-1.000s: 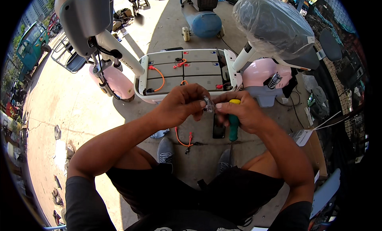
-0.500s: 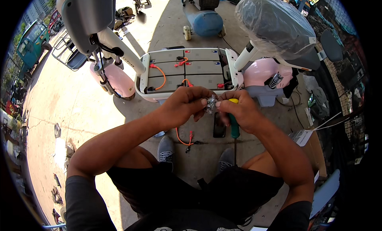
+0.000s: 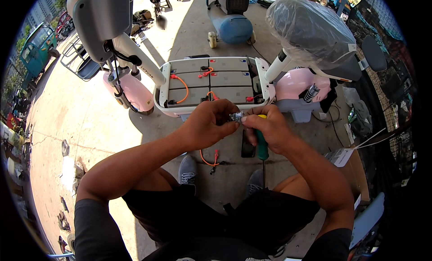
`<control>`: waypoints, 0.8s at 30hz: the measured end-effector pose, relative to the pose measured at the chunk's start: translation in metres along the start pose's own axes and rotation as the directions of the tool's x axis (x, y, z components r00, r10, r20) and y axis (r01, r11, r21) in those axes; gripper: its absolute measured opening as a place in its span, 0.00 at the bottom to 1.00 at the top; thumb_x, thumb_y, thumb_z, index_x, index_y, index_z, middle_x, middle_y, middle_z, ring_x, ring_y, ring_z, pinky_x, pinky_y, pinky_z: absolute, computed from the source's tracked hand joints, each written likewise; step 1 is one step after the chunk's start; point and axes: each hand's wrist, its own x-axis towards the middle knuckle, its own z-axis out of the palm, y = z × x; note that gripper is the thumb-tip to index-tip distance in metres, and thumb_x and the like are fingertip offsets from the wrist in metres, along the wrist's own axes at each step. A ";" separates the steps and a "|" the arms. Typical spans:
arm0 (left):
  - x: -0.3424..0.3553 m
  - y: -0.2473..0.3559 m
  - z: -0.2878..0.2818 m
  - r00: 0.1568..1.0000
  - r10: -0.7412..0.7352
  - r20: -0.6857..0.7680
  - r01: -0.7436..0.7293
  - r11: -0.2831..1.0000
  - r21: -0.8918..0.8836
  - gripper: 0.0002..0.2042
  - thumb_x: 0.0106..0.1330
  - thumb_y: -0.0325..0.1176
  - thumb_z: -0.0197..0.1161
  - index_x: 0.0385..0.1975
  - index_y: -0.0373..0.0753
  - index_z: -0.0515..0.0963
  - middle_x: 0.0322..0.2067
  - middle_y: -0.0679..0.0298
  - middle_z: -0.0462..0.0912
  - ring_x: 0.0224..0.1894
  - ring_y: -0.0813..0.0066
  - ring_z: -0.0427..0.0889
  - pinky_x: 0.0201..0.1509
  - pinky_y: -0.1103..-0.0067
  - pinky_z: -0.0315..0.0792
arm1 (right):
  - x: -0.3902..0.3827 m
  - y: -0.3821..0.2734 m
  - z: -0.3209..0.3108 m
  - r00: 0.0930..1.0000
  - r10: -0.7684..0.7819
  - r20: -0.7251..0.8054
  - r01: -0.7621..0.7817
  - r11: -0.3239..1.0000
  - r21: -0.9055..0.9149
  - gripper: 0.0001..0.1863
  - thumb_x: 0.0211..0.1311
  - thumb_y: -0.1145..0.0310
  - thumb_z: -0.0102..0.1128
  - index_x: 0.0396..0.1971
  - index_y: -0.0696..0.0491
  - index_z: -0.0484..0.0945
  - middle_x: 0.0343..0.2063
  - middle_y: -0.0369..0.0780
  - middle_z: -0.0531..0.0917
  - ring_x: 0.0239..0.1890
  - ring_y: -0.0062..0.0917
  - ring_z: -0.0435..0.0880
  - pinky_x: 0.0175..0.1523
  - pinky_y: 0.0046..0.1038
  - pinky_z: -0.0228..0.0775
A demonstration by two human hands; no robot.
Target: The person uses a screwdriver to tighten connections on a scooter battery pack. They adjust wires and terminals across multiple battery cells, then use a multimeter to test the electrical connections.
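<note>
Near deck rim (image 3: 175, 110), left hand (image 3: 209, 122) pinching packet (image 3: 236, 116), right hand (image 3: 273, 129) holding it and screwdriver (image 3: 261, 147), wide floor (image 3: 101, 121) leftward.

At upper middle, air compressor (image 3: 236, 29). Below it, batteries (image 3: 189, 83) inside floor tray (image 3: 162, 92), between front column (image 3: 137, 56) at left and seat (image 3: 310, 34) at right. At centre, packet (image 3: 236, 116) between left hand (image 3: 209, 121) and right hand (image 3: 273, 131); screwdriver (image 3: 261, 146) in the right hand. Lower, on the ground (image 3: 175, 130): phone (image 3: 248, 148) left of the screwdriver, cable (image 3: 208, 162) farther left.
</note>
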 end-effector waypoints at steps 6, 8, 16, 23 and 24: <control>-0.002 0.001 -0.002 0.998 -0.050 0.040 0.050 0.999 -0.005 0.14 0.71 0.24 0.62 0.53 0.27 0.80 0.34 0.64 0.85 0.29 0.84 0.81 0.33 0.83 0.76 | -0.001 -0.004 -0.001 0.999 0.046 -0.010 -0.046 0.999 0.020 0.11 0.63 0.66 0.61 0.25 0.58 0.80 0.16 0.37 0.78 0.15 0.21 0.75 0.21 0.25 0.67; -0.001 0.002 -0.002 0.998 -0.045 0.054 0.046 0.999 -0.020 0.13 0.72 0.26 0.62 0.51 0.26 0.81 0.32 0.64 0.85 0.28 0.84 0.81 0.33 0.82 0.77 | -0.002 -0.008 -0.002 0.996 0.093 -0.008 -0.093 0.994 0.050 0.12 0.62 0.65 0.62 0.22 0.56 0.78 0.18 0.35 0.77 0.17 0.21 0.76 0.22 0.26 0.68; 0.000 0.003 -0.008 0.992 -0.030 0.123 0.040 0.996 -0.075 0.14 0.77 0.35 0.60 0.41 0.26 0.83 0.27 0.63 0.83 0.26 0.81 0.81 0.33 0.80 0.76 | -0.002 -0.011 -0.005 0.990 0.133 0.038 -0.138 0.979 0.148 0.13 0.63 0.63 0.61 0.22 0.54 0.76 0.20 0.35 0.76 0.18 0.21 0.75 0.23 0.28 0.68; 0.001 -0.003 -0.009 0.989 -0.027 0.144 0.064 0.964 -0.257 0.15 0.78 0.36 0.59 0.44 0.27 0.82 0.29 0.62 0.84 0.28 0.80 0.81 0.34 0.79 0.78 | 0.003 -0.005 -0.006 0.990 0.130 0.052 -0.139 0.950 0.280 0.10 0.64 0.64 0.59 0.29 0.55 0.77 0.22 0.35 0.76 0.22 0.21 0.76 0.26 0.27 0.70; 0.001 -0.003 -0.009 0.989 -0.027 0.142 0.067 0.956 -0.285 0.15 0.78 0.36 0.59 0.45 0.26 0.82 0.30 0.62 0.84 0.28 0.79 0.81 0.34 0.79 0.78 | 0.003 -0.005 -0.007 0.990 0.126 0.069 -0.141 0.943 0.301 0.10 0.65 0.64 0.59 0.29 0.55 0.77 0.22 0.35 0.76 0.22 0.21 0.76 0.26 0.27 0.70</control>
